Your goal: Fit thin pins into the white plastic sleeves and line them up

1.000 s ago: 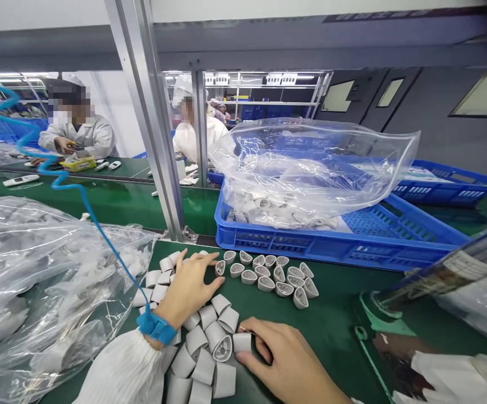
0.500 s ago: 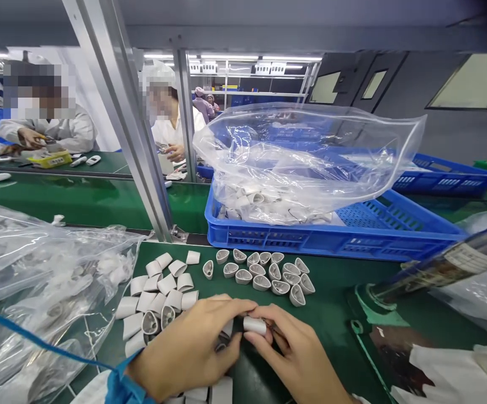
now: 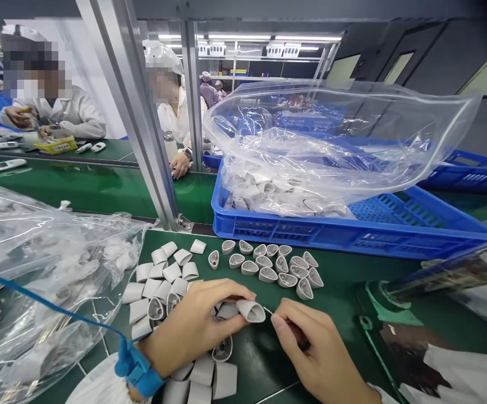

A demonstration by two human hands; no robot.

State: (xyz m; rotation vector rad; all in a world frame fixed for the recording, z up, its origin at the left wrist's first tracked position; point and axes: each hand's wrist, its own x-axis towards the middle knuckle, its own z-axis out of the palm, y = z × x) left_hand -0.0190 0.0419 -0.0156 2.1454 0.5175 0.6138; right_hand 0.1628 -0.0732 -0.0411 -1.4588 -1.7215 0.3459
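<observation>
Pinching the grey cap [image 3: 251, 312] in my left hand [image 3: 199, 324], I should hold its opening steady towards my right hand [image 3: 311, 342], clenched round a slim pale piece [image 3: 267, 310].

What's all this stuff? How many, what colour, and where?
Bench: one, green, underneath
Held part: one, grey, front middle
Thin rod: one, silvery, beside the held part
Standing parts: about seventeen, grey, on the bench
Lying parts: many, grey, left and front
Crates: at least two, blue, back
Bags: at least two, clear, back and left
Posts: two, silver, behind the bench
Box: one, yellow, far left
Gadgets: about four, white, near the box
Co-workers: two closest, white, opposite
Stand: one, green, right
Strap: one, blue, left wrist
Left hand: one, bare, pinching the held part
Right hand: one, bare, pinching the thin rod
</observation>
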